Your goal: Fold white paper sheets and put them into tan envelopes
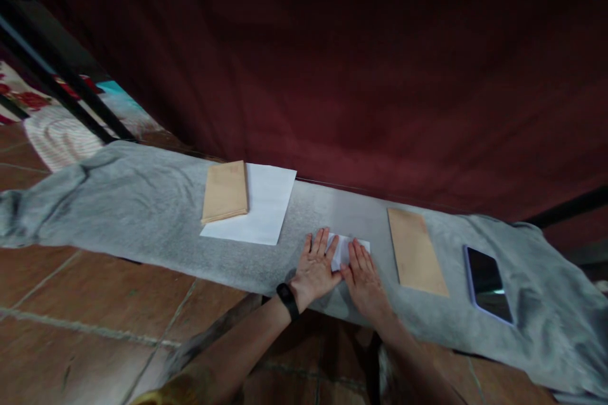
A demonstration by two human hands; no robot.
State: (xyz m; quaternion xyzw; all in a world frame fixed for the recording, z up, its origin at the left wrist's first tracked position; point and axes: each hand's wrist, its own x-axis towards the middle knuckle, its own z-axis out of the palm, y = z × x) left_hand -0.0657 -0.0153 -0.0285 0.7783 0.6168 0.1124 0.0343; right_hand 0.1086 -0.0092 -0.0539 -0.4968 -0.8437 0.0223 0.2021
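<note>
A small folded piece of white paper (338, 255) lies on the grey cloth near the front edge. My left hand (316, 269), with a black band on its wrist, lies flat with fingers spread over the paper's left side. On its right side rests my right hand (363, 278), fingers stretched out and pressed down. Both thumbs come close together at the paper's near edge. The hands hide part of the paper. To the right is a flat brown envelope-like piece (417, 252).
Grey cloth (142, 202) covers a long narrow bench. A stack of brown envelope-like pieces (225, 188) sits on a white sheet (270, 202) at the left. A phone (488, 283) lies at the right. Behind hangs a dark red curtain (332, 76).
</note>
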